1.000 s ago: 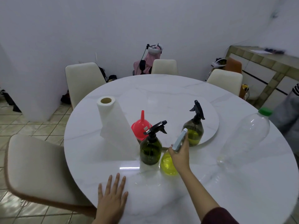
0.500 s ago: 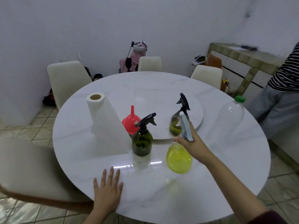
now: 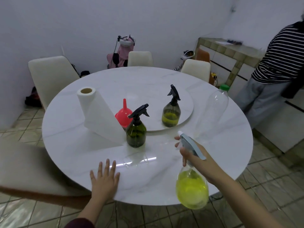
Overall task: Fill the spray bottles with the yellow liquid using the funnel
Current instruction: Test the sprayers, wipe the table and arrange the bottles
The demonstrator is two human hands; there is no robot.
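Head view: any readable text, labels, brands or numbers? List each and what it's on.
None readable.
The clear spray bottle of yellow liquid in the right hand: no label visible.
The two dark green spray bottles: no label visible.
The large clear bottle with the green cap: no label visible.
The red funnel and the paper towel roll: plain.
The papers on the tiled counter: too blurred to read.

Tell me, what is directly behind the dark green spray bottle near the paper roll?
Behind the dark green spray bottle stands an upside-down red plastic funnel, spout up. The bottle covers the funnel's right rim, so that part cannot be seen.
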